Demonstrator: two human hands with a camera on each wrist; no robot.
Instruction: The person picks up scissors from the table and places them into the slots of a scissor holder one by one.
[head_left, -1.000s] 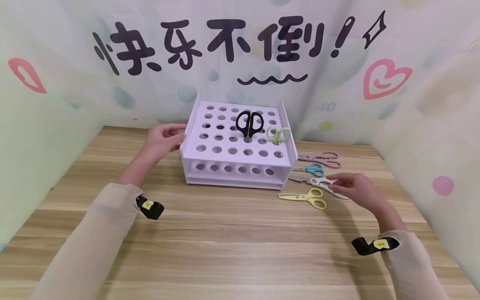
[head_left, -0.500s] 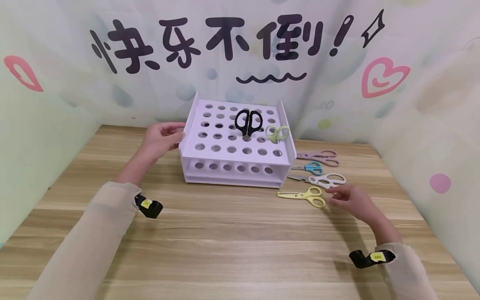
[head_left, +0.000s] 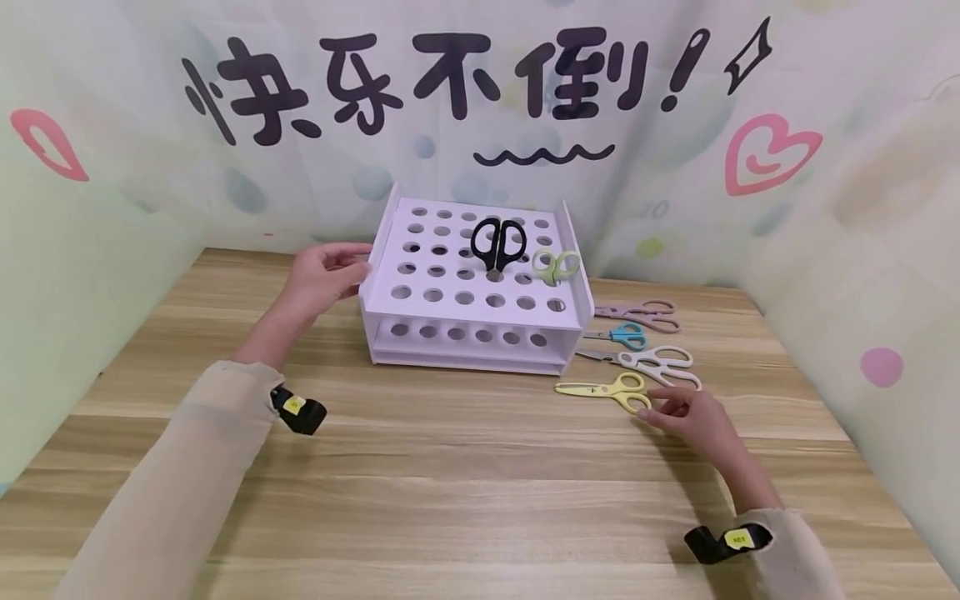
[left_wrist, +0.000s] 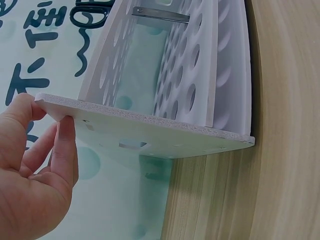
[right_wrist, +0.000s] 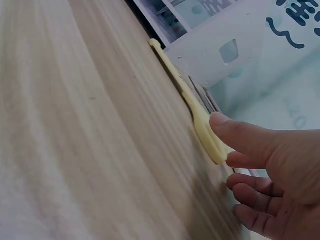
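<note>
A white rack (head_left: 442, 308) with rows of round holes stands at the back middle of the table. My left hand (head_left: 322, 277) holds the upper edge of its left side panel (left_wrist: 150, 132) between thumb and fingers. Black-handled scissors (head_left: 498, 243) and small green-handled scissors (head_left: 555, 267) stand in holes, handles up. Yellow scissors (head_left: 609, 390) lie flat on the table right of the rack. My right hand (head_left: 693, 421) is at their handles, thumb and forefinger spread apart; in the right wrist view the thumb overlaps the yellow handle (right_wrist: 210, 137), and whether it touches is unclear.
Behind the yellow pair lie white-handled scissors (head_left: 656, 362), blue-handled scissors (head_left: 627, 336) and pink scissors (head_left: 645, 313), blades toward the rack. A printed cloth backdrop (head_left: 285, 192) rises behind the wooden table (head_left: 450, 483).
My right hand has moved from the white-handled scissors toward the front left, to the yellow handles. The white-handled scissors stay on the table. My left hand stays on the rack.
</note>
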